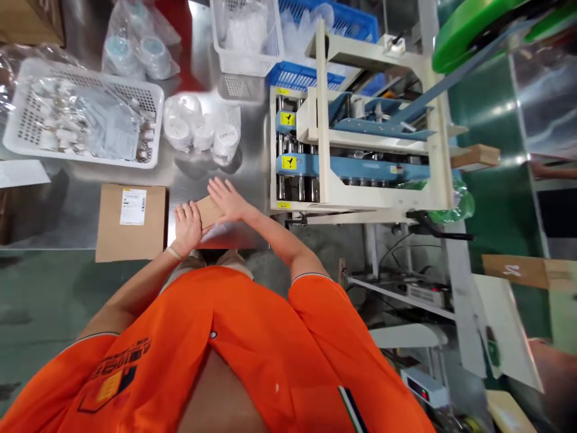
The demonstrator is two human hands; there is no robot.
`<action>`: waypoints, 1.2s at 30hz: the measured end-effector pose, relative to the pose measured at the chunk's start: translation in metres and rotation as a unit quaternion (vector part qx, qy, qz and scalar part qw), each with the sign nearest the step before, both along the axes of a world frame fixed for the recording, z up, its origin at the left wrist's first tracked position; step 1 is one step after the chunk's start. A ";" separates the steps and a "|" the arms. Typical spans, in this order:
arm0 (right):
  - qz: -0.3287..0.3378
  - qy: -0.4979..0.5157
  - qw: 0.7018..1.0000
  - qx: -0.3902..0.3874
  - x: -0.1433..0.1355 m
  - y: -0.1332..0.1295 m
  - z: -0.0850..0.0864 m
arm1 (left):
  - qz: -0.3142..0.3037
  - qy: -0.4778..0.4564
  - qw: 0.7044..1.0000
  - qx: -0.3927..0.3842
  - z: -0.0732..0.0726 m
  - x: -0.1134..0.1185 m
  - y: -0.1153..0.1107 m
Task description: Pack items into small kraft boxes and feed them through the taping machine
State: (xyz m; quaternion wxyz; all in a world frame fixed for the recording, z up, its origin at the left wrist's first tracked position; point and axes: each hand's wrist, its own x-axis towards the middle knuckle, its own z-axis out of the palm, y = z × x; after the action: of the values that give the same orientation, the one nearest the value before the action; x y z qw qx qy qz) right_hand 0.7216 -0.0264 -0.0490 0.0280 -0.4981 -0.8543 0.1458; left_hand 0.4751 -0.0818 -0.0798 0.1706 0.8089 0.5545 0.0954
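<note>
A small brown cardboard box (pixel 209 211) lies at the front edge of the steel table, between my two hands. Around its left end, my left hand (pixel 187 225) is closed with the fingers over the top. My right hand (pixel 229 201) grips the right end, its fingers stretched along the far side. Left of them lies a larger flat carton (pixel 112 228) with a white label. Beyond the hands stand several plastic-wrapped white round containers (pixel 204 132). The underside of the small box is hidden.
A white basket (pixel 155 120) of small bagged parts stands at the left; another white basket (pixel 270 36) is at the back. Blue crates (pixel 288 75) are beside it. On the right, a carton-sealing machine (pixel 329 180) with rollers adjoins the steel table (pixel 252 180).
</note>
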 end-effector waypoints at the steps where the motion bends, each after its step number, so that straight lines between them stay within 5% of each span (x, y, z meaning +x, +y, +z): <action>1: 0.022 -0.005 1.000 -0.017 -0.009 -0.003 -0.011 | 0.002 0.006 1.000 0.003 0.001 0.000 0.000; 4: 0.045 0.002 0.999 -0.026 -0.024 -0.008 -0.036 | 0.008 0.006 1.000 0.011 0.001 -0.002 -0.001; 7: 0.050 0.011 0.999 -0.007 -0.023 -0.011 -0.041 | 0.011 -0.008 1.000 0.025 -0.004 -0.002 -0.004; 13: 0.056 0.056 0.997 -0.021 0.029 -0.016 -0.038 | -0.015 0.034 0.999 0.017 -0.003 0.039 0.010; 20: -0.202 0.282 0.937 -0.042 0.116 0.004 -0.056 | -0.027 0.037 0.999 0.002 0.010 0.099 0.056; 29: -0.193 0.273 0.941 -0.051 0.098 0.009 -0.064 | -0.029 0.049 0.998 0.040 0.015 0.120 0.061; 36: -0.163 0.232 0.957 -0.052 0.106 0.003 -0.050 | -0.043 0.065 0.997 0.007 0.015 0.120 0.067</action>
State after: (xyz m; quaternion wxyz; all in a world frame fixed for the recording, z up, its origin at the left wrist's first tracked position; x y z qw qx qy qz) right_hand 0.8279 -0.0230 -0.0990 0.2232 -0.5839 -0.7227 0.2949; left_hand 0.5947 -0.0150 -0.0648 0.1322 0.8380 0.5280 0.0394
